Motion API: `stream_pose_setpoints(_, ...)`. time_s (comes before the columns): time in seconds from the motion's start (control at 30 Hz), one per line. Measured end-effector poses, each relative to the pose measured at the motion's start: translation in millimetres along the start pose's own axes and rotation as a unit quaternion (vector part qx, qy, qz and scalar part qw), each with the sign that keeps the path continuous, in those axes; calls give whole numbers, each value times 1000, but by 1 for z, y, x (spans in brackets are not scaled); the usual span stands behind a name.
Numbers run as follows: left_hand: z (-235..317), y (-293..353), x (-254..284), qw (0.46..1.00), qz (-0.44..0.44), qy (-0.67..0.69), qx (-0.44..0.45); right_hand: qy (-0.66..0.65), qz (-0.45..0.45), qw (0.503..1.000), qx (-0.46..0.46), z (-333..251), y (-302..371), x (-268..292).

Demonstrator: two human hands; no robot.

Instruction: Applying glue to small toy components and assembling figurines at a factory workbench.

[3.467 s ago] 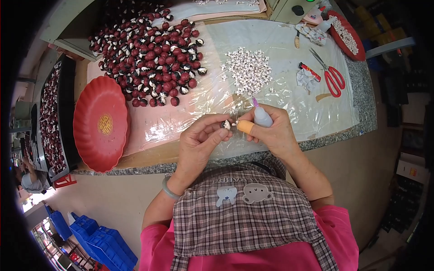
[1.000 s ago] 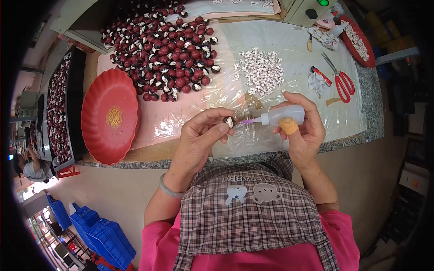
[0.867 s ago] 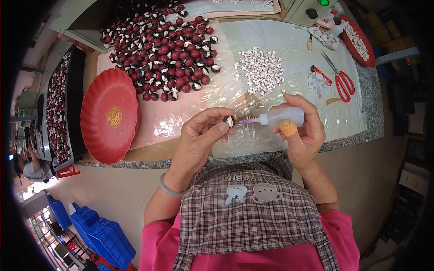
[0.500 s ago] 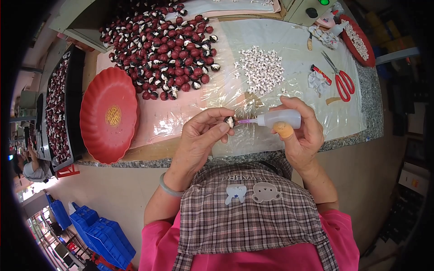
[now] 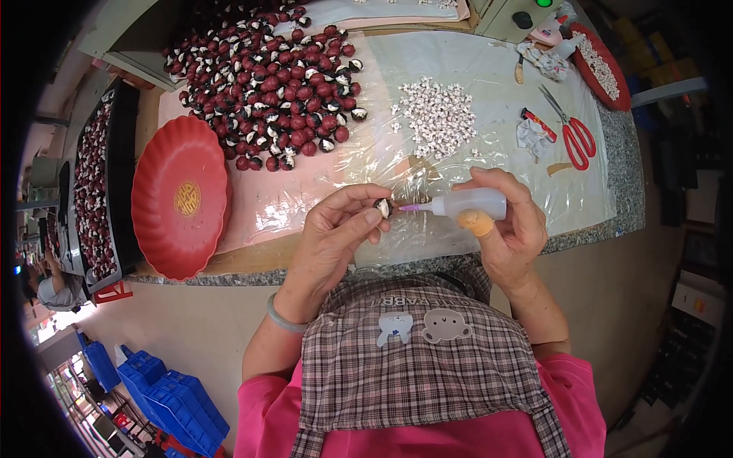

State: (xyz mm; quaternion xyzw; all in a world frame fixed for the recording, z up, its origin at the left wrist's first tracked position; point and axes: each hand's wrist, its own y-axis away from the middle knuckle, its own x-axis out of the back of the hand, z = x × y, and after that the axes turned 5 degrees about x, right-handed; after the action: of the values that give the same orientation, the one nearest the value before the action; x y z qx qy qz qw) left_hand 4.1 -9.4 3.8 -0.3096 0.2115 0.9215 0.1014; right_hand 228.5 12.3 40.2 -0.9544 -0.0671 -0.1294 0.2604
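Note:
Between its thumb and fingertips my left hand point(image 5: 336, 229) pinches a small round black-and-white piece point(image 5: 383, 207), its white face turned up toward me. My right hand point(image 5: 515, 233) is wrapped round a translucent white squeeze bottle point(image 5: 473, 202) lying on its side. The bottle's thin purple nozzle point(image 5: 414, 207) points left, its tip just beside the piece; I cannot tell whether they touch. An orange cover point(image 5: 476, 222) sits on my right thumb. Beyond my hands lies a pile of small white pieces with dark marks point(image 5: 435, 114). Many dark-red, black and white balls point(image 5: 282, 99) spread at the back left.
An oval red dish point(image 5: 183, 237) stands left of my hands. At the right lie red-handled scissors point(image 5: 576, 141), a red tube point(image 5: 538, 124), crumpled tissue and a red dish of white pieces point(image 5: 617, 95). Clear plastic sheeting covers the table; its granite edge point(image 5: 603, 233) is close to me.
The black-and-white piece has turned slightly in my left fingers. Both hands stay nearly in place, with the bottle still held; the whole view has shifted a little.

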Motion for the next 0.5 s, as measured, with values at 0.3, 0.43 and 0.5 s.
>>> stream_pose_setpoints(0.3,3,2,1,999,14,31,20,-344,99,899,-252,38,-10,27)
stream_pose_setpoints(0.43,2,3,3,999,22,7,27,-316,45,893,-316,50,-7,29)
stream_pose_setpoints(0.5,1,2,3,1000,13,4,24,-189,26,931,-312,52,-9,22)
